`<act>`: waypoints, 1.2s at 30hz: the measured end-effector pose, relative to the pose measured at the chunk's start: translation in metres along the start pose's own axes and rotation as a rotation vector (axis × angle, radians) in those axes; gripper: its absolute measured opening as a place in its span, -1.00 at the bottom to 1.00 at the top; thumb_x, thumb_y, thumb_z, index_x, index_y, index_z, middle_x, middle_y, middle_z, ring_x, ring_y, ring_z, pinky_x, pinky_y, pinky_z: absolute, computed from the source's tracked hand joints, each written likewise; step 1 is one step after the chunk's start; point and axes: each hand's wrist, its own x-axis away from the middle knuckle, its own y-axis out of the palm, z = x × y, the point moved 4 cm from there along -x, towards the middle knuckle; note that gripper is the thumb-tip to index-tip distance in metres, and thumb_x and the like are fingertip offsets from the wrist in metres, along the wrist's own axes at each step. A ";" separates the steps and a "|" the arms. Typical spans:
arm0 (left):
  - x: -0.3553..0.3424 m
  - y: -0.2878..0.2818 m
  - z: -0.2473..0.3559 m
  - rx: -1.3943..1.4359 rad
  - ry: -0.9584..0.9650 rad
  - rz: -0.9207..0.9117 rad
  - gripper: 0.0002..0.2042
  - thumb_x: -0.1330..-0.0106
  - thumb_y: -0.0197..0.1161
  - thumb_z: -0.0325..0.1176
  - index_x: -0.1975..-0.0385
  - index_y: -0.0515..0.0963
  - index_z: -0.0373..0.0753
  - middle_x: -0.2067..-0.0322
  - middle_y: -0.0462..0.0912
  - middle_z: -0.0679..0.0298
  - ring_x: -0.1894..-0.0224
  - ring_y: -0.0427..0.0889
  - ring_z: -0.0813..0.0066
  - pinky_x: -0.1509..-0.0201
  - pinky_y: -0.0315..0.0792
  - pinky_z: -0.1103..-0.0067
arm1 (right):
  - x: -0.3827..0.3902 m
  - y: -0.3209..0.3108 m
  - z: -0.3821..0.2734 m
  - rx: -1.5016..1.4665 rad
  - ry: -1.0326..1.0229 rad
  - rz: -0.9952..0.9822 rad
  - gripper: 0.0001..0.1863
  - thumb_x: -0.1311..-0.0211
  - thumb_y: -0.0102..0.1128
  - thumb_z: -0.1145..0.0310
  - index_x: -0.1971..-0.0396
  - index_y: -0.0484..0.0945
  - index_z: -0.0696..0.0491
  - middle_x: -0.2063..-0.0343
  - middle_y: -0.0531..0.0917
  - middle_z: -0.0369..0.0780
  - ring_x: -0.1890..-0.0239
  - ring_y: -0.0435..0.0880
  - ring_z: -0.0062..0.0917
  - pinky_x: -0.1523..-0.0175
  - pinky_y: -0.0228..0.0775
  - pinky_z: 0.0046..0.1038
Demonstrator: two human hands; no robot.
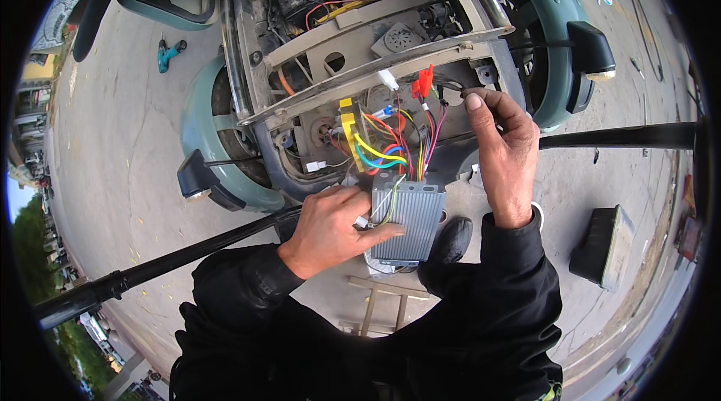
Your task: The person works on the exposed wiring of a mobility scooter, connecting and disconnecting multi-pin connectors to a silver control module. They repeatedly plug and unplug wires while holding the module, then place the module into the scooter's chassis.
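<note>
A ribbed silver motor controller (411,215) sits in front of me, its bundle of coloured wires (405,152) rising toward the vehicle frame. My left hand (336,227) grips the controller's left edge, thumb across its ribs, with a small white connector (361,221) beside the fingers. Thumb and forefinger of my right hand (505,144) pinch a thin dark wire (455,89) to the right of the bundle; its end at the fingertips is too small to make out. Among the wires are a yellow connector block (349,122), a red connector (423,82) and a white plug (388,79).
The stripped vehicle frame (353,63) spans the far side, with green fenders (199,138) and black-cased lamps (589,63). Black bars (165,262) reach out on both sides. A teal cordless drill (169,55), a black bin (598,247) and a wooden stool (379,299) are on the ground.
</note>
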 end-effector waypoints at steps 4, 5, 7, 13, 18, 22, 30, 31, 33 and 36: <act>0.001 0.001 -0.002 -0.008 -0.023 -0.007 -0.57 -0.02 0.68 -0.09 0.32 0.68 -0.28 0.48 0.63 0.21 0.48 0.63 0.21 0.36 0.54 0.41 | 0.011 0.010 -0.002 0.045 0.185 -0.349 -0.68 -0.28 0.50 0.29 0.22 0.65 0.25 0.53 0.67 -0.26 0.50 0.53 -0.74 0.37 0.39 -0.59; 0.000 0.001 -0.002 -0.006 -0.007 0.012 -0.57 -0.04 0.66 -0.05 0.38 0.64 -0.27 0.52 0.60 0.23 0.50 0.62 0.21 0.39 0.53 0.40 | 0.013 0.013 -0.005 0.088 0.126 -0.394 -0.66 -0.26 0.49 0.33 0.16 0.60 0.26 0.49 0.68 -0.24 0.50 0.57 -0.72 0.37 0.42 -0.57; 0.000 0.000 -0.001 -0.014 0.019 0.043 -0.53 -0.09 0.61 0.03 0.52 0.55 -0.25 0.61 0.53 0.25 0.56 0.61 0.22 0.46 0.51 0.38 | 0.018 0.018 -0.006 0.049 0.161 -0.506 -0.57 -0.25 0.45 0.44 0.00 0.45 0.28 0.35 0.71 -0.21 0.42 0.68 -0.66 0.32 0.52 -0.51; -0.001 0.000 -0.001 0.006 -0.005 0.034 -0.54 -0.08 0.62 0.01 0.53 0.55 -0.24 0.62 0.54 0.25 0.56 0.61 0.23 0.47 0.51 0.39 | 0.026 0.016 0.007 -0.293 0.503 -0.360 -0.45 -0.32 0.40 0.42 -0.21 0.39 0.25 0.30 0.71 -0.28 0.37 0.63 -0.71 0.28 0.49 -0.66; 0.002 0.001 -0.003 0.025 -0.026 0.009 -0.60 -0.01 0.68 -0.11 0.44 0.63 -0.26 0.56 0.59 0.20 0.54 0.60 0.19 0.44 0.49 0.38 | 0.036 0.011 0.014 -0.438 0.510 -0.260 -0.46 -0.36 0.37 0.44 -0.23 0.37 0.25 0.23 0.77 -0.25 0.28 0.72 -0.66 0.17 0.58 -0.64; 0.005 0.003 -0.003 0.033 -0.052 0.000 -0.61 0.01 0.69 -0.16 0.37 0.67 -0.27 0.52 0.60 0.19 0.52 0.59 0.16 0.41 0.47 0.38 | 0.048 0.008 0.019 -0.674 0.577 -0.217 -0.54 -0.37 0.34 0.48 -0.19 0.40 0.16 0.16 0.78 -0.23 0.19 0.74 -0.62 0.03 0.60 -0.57; 0.007 0.004 0.001 0.034 -0.041 0.031 -0.61 0.00 0.69 -0.14 0.42 0.64 -0.28 0.54 0.57 0.17 0.54 0.55 0.13 0.44 0.43 0.37 | 0.057 0.008 0.028 -0.873 0.550 -0.269 -0.57 -0.44 0.21 0.44 -0.26 0.44 0.15 0.13 0.74 -0.21 0.12 0.69 -0.56 0.00 0.48 -0.51; 0.007 0.004 0.001 0.047 -0.038 0.043 -0.60 0.00 0.69 -0.14 0.43 0.64 -0.28 0.54 0.56 0.17 0.54 0.55 0.13 0.44 0.43 0.37 | 0.057 0.008 0.030 -0.824 0.562 -0.251 -0.59 -0.46 0.21 0.42 -0.24 0.47 0.15 0.13 0.74 -0.21 0.11 0.69 -0.56 0.00 0.49 -0.52; 0.007 0.004 0.001 0.030 -0.039 0.035 -0.61 0.00 0.68 -0.14 0.43 0.63 -0.28 0.54 0.56 0.17 0.54 0.55 0.12 0.44 0.43 0.36 | 0.057 0.008 0.030 -0.792 0.526 -0.257 -0.63 -0.49 0.19 0.38 -0.21 0.52 0.14 0.14 0.74 -0.21 0.10 0.70 -0.56 0.00 0.51 -0.52; 0.008 0.003 0.001 0.010 -0.040 0.030 -0.61 -0.01 0.68 -0.14 0.44 0.64 -0.28 0.54 0.57 0.16 0.53 0.57 0.10 0.43 0.44 0.35 | 0.058 0.007 0.030 -0.862 0.551 -0.251 -0.67 -0.52 0.19 0.36 -0.18 0.55 0.13 0.12 0.76 -0.19 0.10 0.72 -0.55 0.00 0.55 -0.52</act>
